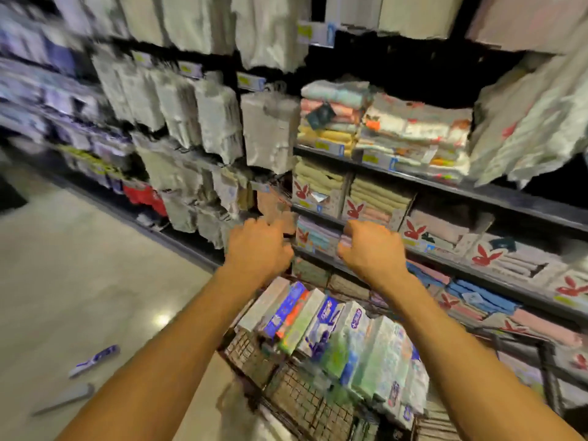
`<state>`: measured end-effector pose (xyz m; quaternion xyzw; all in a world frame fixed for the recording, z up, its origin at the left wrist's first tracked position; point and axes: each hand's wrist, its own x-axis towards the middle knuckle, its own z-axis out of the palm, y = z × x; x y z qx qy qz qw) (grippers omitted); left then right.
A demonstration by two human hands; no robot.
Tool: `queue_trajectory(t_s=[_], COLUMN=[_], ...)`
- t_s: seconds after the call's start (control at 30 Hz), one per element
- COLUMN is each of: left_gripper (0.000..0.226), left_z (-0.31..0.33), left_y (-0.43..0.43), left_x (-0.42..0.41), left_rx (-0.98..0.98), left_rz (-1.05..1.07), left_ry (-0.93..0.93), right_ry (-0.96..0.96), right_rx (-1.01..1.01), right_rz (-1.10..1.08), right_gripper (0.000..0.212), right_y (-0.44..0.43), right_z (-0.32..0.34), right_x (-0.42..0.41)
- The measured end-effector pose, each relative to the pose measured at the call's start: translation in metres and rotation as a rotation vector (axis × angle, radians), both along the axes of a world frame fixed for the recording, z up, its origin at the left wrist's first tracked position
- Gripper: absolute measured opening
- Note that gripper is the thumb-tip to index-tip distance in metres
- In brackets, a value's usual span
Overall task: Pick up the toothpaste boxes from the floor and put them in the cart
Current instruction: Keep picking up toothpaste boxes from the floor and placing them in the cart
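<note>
You are holding both hands out over the far end of the cart (pixel 305 405), the left hand (pixel 257 246) and right hand (pixel 372 249) each curling into a loose fist with nothing showing in it. The cart is carrying a packed row of toothpaste boxes (pixel 334 338), while a purple-printed box (pixel 94 361) and a grey box (pixel 63 399) are lying on the floor (pixel 79 265) to your left. You seem to be between pickups; next you are needing to turn left, bend down and open a hand over the purple-printed box
</note>
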<state>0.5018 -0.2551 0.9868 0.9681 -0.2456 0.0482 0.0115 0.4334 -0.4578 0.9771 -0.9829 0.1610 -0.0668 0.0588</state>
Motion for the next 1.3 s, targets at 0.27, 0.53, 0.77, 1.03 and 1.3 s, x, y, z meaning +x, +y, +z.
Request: queue_trajectory(t_s=[0.27,0.53,0.77,1.03,1.3], left_gripper=[0.028,0.052,0.053,0.051,0.052], left_z=[0.064,0.054,0.04,0.012,-0.024], left_y=[0.222,0.441,0.56,0.641,0.721], left_x=[-0.019,-0.053,-0.046,0.032,0.11], left_rx=[-0.077,-0.07,-0.088,-0.083,-0.188], left_rz=[0.392,0.792,0.912,0.959,1.199], left_ry=[-0.005,0.03,0.063,0.091,0.103], right_ry=[-0.105,-0.081,-0.029,-0.017,0.035], right_rx=[0.009,0.105,0.087,0.064,-0.004], right_rz=[0.355,0.647,0.793,0.915,1.138], right_gripper=[0.038,0.043,0.047,0.046,0.041], right_y=[0.165,0.381,0.524,0.625,0.741], right_z=[0.044,0.041,0.03,0.01,-0.017], right_x=[0.058,0.092,0.123,0.222,0.351])
